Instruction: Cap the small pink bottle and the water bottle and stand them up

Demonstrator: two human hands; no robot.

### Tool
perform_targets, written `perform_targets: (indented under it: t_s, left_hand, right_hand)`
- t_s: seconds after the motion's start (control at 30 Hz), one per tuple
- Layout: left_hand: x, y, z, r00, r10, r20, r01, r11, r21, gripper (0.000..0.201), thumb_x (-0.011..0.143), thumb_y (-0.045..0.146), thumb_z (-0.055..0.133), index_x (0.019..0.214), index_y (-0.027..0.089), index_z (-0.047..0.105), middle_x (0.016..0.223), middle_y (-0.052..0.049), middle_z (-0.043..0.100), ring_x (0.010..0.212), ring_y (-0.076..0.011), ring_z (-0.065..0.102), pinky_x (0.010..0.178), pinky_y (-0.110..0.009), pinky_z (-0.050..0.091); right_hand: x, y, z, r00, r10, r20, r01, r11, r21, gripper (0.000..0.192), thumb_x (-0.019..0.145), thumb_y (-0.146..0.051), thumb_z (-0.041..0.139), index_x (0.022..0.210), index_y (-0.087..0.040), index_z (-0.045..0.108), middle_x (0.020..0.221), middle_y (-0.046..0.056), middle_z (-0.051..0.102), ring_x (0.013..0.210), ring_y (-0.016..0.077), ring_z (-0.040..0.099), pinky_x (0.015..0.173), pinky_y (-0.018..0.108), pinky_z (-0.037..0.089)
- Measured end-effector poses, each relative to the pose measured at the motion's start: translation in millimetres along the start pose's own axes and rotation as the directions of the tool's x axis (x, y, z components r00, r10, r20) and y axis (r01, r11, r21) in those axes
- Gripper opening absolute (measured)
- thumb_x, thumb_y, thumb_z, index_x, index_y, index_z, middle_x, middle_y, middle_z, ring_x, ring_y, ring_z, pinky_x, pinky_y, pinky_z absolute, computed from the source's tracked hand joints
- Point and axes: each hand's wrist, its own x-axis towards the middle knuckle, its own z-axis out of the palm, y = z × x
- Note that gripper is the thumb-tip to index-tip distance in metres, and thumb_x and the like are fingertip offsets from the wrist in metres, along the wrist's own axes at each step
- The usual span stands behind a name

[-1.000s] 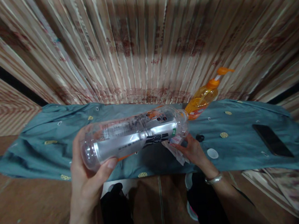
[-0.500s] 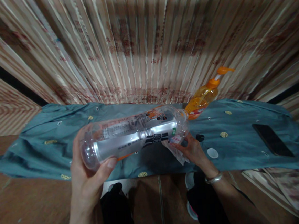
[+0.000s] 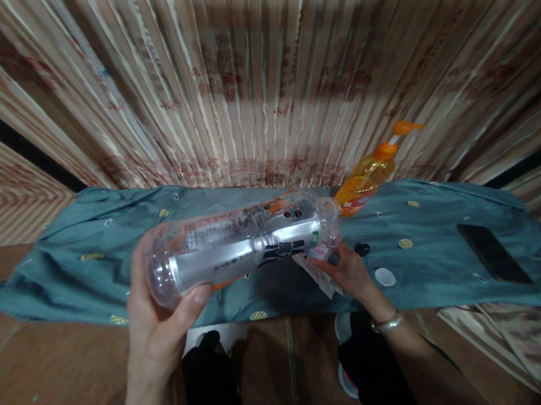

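My left hand (image 3: 160,317) has its fingers clamped round the base of the clear plastic bottle (image 3: 243,242), held sideways above the bench w/ teal cloth (image 3: 69,268). My right hand (image 3: 348,271) has fingers pinched on a white wipe (image 3: 318,277) at the neck end. Risks, imo: grip is only at the base, so the bottle could tip or slip; my elbow could knock the orange pump bottle (image 3: 367,179) just behind; the white cap (image 3: 384,276) and small black cap (image 3: 361,248) lie loose nearby and could roll off.

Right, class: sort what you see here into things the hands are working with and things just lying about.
In hand:
left hand
clear plastic bottle
right hand
white wipe

Lying about:
orange pump bottle
white cap
small black cap
phone
teal cloth
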Motion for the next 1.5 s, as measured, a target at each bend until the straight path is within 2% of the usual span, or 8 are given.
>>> perform_targets:
  t_s: [0.17, 0.3, 0.63, 1.2, 1.5]
  left_hand:
    - [-1.3, 0.3, 0.3, 1.0, 0.002, 0.0, -0.002, 1.0, 0.011, 0.081, 0.062, 0.043, 0.088, 0.137, 0.031, 0.06, 0.137, -0.008, 0.064, 0.137, -0.0418, 0.052, 0.116, -0.06, 0.042]
    - [-0.7, 1.1, 1.5, 1.0, 0.017, 0.004, -0.017, 1.0, 0.02, 0.078, 0.063, 0.043, 0.087, 0.136, 0.031, 0.061, 0.138, -0.008, 0.064, 0.137, -0.0411, 0.053, 0.118, -0.06, 0.04]
    - [1.1, 0.4, 2.5, 1.0, 0.029, 0.0, -0.029, 0.999, 0.041, 0.078, 0.064, 0.043, 0.086, 0.136, 0.03, 0.061, 0.138, -0.008, 0.065, 0.135, -0.04, 0.055, 0.117, -0.059, 0.042]
    - [0.1, 1.9, 1.9, 1.0, 0.024, 0.001, -0.024, 0.999, 0.037, 0.079, 0.063, 0.043, 0.086, 0.136, 0.03, 0.061, 0.138, -0.008, 0.065, 0.137, -0.041, 0.054, 0.116, -0.059, 0.043]
    - [0.2, 2.7, 2.9, 1.0, 0.02, -0.009, -0.02, 0.999, 0.025, 0.079, 0.062, 0.043, 0.088, 0.136, 0.03, 0.062, 0.139, -0.008, 0.065, 0.135, -0.0402, 0.055, 0.118, -0.059, 0.04]
  right_hand:
    - [-0.1, 0.6, -0.1, 1.0, 0.0, 0.015, 0.0, 1.0, -0.003, 0.058, 0.081, -0.059, 0.07, 0.121, -0.019, 0.059, 0.107, 0.013, 0.078, 0.098, 0.0339, 0.075, 0.083, 0.045, 0.059]
    - [-0.8, -0.2, -0.5, 1.0, -0.006, 0.014, 0.006, 1.0, -0.012, 0.053, 0.082, -0.059, 0.069, 0.117, -0.02, 0.06, 0.103, 0.012, 0.078, 0.095, 0.0327, 0.075, 0.08, 0.043, 0.059]
    - [0.0, -1.1, -0.4, 1.0, 0.0, 0.013, 0.0, 1.0, 0.01, 0.059, 0.08, -0.062, 0.069, 0.119, -0.019, 0.06, 0.107, 0.014, 0.078, 0.098, 0.034, 0.075, 0.083, 0.046, 0.059]
    - [-0.4, 0.9, 0.3, 1.0, -0.012, 0.006, 0.012, 1.0, -0.002, 0.054, 0.082, -0.059, 0.07, 0.118, -0.02, 0.06, 0.105, 0.014, 0.078, 0.095, 0.0338, 0.075, 0.079, 0.046, 0.06]
    - [-0.5, 1.5, 0.3, 1.0, -0.006, 0.006, 0.007, 1.0, -0.012, 0.052, 0.081, -0.057, 0.07, 0.117, -0.02, 0.061, 0.106, 0.013, 0.078, 0.096, 0.0325, 0.075, 0.081, 0.043, 0.059]
